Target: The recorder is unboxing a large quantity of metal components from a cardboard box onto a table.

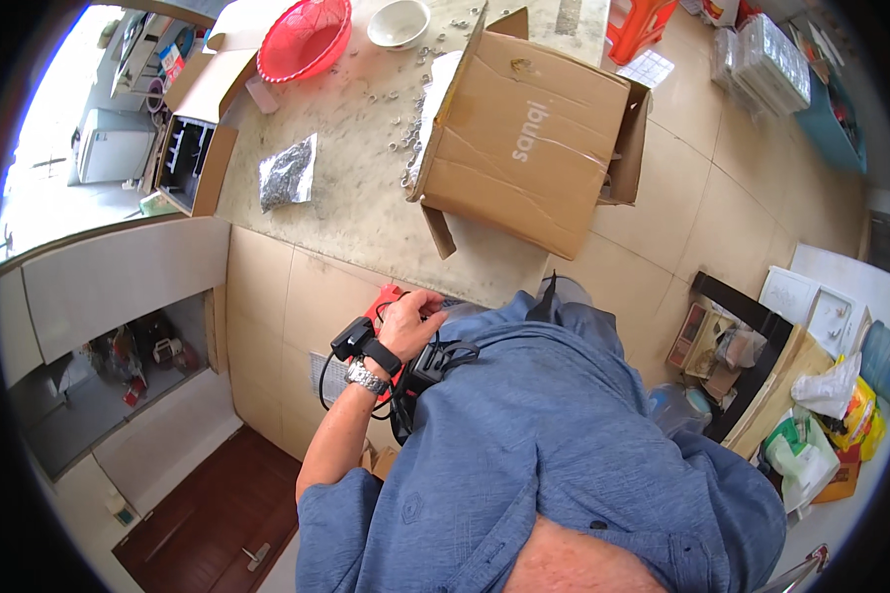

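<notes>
My left hand (412, 318) is curled around a red object (388, 296) just below the near edge of the stone table (366, 212). The hand covers most of the object, so I cannot tell what kind of thing it is. There is a metal watch on that wrist, with a black device (354, 339) strapped beside it. Black cables (435, 358) run from it across my blue shirt. My right hand is hidden behind my body.
On the table a large cardboard box (524, 148) lies on its side. Also there are small metal rings (405, 99), a clear bag of metal parts (287, 176), a red basket (307, 38), a white bowl (399, 22) and an open carton (193, 158). An orange stool (638, 25) stands beyond.
</notes>
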Demonstrator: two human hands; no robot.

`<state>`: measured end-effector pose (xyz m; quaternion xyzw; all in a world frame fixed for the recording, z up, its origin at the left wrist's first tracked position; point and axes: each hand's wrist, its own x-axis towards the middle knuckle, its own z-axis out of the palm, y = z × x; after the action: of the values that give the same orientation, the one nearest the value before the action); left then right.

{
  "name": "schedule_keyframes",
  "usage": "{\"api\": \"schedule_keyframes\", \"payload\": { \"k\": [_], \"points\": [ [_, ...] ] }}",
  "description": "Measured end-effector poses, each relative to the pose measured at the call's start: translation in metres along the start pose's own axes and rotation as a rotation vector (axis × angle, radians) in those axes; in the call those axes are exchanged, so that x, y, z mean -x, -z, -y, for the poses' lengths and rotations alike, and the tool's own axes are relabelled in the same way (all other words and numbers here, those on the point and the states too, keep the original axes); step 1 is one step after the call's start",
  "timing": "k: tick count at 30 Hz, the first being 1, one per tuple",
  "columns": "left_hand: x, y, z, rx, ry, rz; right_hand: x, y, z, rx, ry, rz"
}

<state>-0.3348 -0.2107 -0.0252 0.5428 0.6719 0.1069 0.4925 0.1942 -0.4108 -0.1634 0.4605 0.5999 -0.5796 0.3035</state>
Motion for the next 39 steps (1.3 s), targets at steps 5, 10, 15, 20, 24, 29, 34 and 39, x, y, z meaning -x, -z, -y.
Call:
{"api": "schedule_keyframes", "payload": {
  "k": [5,10,15,20,24,29,34,39],
  "points": [
    [-0.009,0.007,-0.002,0.012,-0.002,0.027,-0.040,-0.044,-0.006,0.026,-0.132,-0.111],
    [-0.019,0.022,0.005,-0.073,-0.059,0.089,-0.046,-0.128,-0.017,0.111,-0.420,-0.156],
    [-0.025,0.043,0.023,-0.003,0.028,0.154,0.058,0.121,0.105,0.072,0.109,0.122],
    [-0.038,0.066,0.024,-0.016,-0.074,0.149,0.112,0.231,0.231,-0.081,0.366,-0.283],
    [-0.061,0.076,0.032,0.097,-0.076,0.194,0.067,0.224,0.316,0.112,0.325,-0.251],
    [-0.093,0.080,0.014,0.202,-0.080,0.150,0.010,0.214,0.374,0.241,0.311,-0.478],
    [-0.159,0.070,0.013,0.292,-0.079,0.019,-0.007,0.235,0.424,0.175,0.345,-0.708],
    [-0.191,0.057,-0.018,0.188,-0.166,-0.163,-0.005,0.269,0.442,0.234,0.457,-1.192]
  ]
}}
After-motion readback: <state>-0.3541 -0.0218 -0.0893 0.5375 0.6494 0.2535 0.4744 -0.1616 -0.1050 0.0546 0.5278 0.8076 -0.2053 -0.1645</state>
